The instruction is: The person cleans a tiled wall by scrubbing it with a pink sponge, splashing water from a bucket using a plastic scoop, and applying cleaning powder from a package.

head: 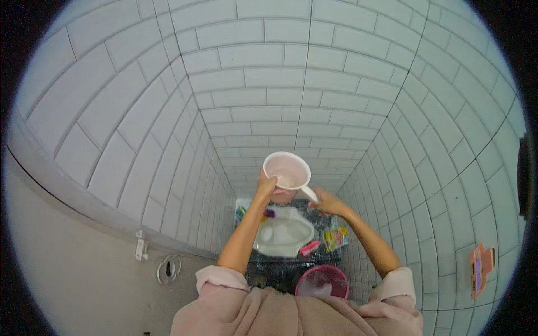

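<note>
A pale pink plastic dipper with a white rim (287, 171) is held up in front of the tiled back wall. My left hand (267, 186) grips the side of its bowl, with the thumb over the rim. My right hand (330, 203) is closed around the end of its handle. The bowl's mouth faces me, and I cannot tell whether it holds water. Below the dipper lies a white squat toilet (283, 235) set in a dark, wet-looking surface. A pink brush (310, 248) rests beside the toilet's edge, near a yellow packet (336, 239).
Tiled walls stand close on both sides. A pink bucket (322, 283) with something whitish inside is on the floor near my body. A purple item (269, 213) and a colourful packet (241, 208) lie at the toilet's left. A door with a white latch (141, 246) is at the left.
</note>
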Available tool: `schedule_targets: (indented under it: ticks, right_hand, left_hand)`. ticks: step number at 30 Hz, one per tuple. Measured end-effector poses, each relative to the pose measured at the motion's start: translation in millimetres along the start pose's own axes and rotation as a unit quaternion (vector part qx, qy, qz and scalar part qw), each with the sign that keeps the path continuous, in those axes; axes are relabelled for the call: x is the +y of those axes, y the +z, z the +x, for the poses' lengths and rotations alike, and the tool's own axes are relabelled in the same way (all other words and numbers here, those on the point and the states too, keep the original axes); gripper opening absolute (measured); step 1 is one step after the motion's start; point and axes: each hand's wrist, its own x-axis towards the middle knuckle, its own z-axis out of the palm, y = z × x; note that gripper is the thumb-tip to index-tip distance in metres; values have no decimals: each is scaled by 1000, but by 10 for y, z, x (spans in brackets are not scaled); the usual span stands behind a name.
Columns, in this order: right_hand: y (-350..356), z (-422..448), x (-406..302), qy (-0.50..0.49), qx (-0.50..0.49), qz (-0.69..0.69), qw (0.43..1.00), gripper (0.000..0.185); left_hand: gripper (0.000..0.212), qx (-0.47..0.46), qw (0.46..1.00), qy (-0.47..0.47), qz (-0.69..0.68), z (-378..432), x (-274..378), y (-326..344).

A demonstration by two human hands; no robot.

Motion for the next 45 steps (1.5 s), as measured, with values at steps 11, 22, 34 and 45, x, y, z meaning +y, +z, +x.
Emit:
schedule_targets:
  ticks: [11,22,34,45]
  right_hand:
    - [398,94,-214,-27,20,-231,972,37]
    - [-1362,1198,-2331,-112,78,-269,953,34]
    - [-1906,1140,-2934,-96,104,-167,976,38]
    - [-265,1027,-886,-123,121,-234,957,38]
  left_hand:
    - [54,31,929,83,360,-641,-438,-847]
    - [64,27,902,408,141,663,1794,-712]
    - [55,-3,961,247,122,475,2645,-731]
    - [53,29,998,-26,45,-295,245,-1224]
